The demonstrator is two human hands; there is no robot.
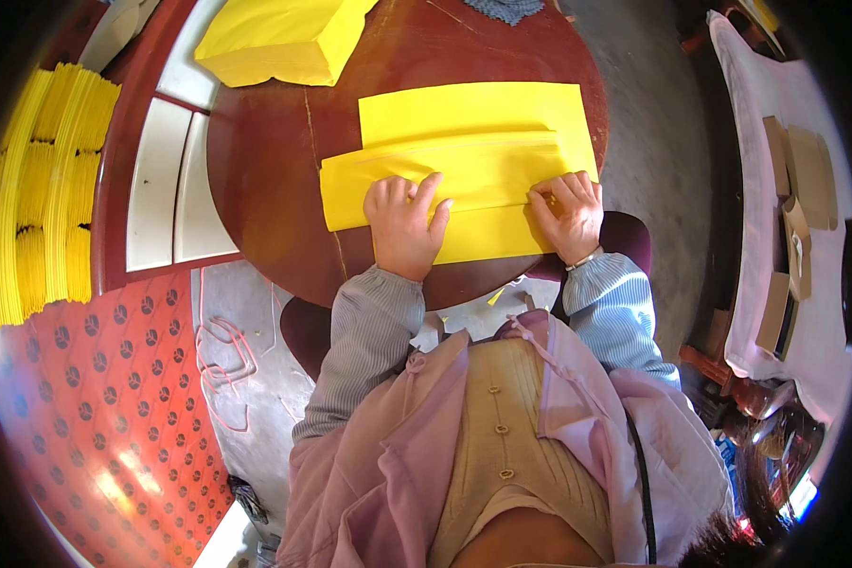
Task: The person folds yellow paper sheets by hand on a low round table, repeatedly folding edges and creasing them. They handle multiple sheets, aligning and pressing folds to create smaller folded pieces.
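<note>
On the round dark red table [265, 180] lies a wide yellow sheet [473, 106], smooth like thin fabric or paper. Across it rests a folded yellow strip [488, 161], whose left end sticks out past the sheet. My left hand [405, 222] leans on the strip's left part, thumb and index finger apart and the other fingers curled. At the right end, my right hand [570, 213] has thumb and fingers pinched at the strip's lower edge. How many layers lie under the fingers cannot be seen.
A thick yellow stack [284, 43] sits at the table's far left. Further left stand tall bundles of folded yellow pieces [43, 189] by a white-panelled cabinet [156, 180]. To the right, cardboard boxes [809, 180] rest on a pink cloth [743, 104]. Pink cord [227, 355] lies on the floor.
</note>
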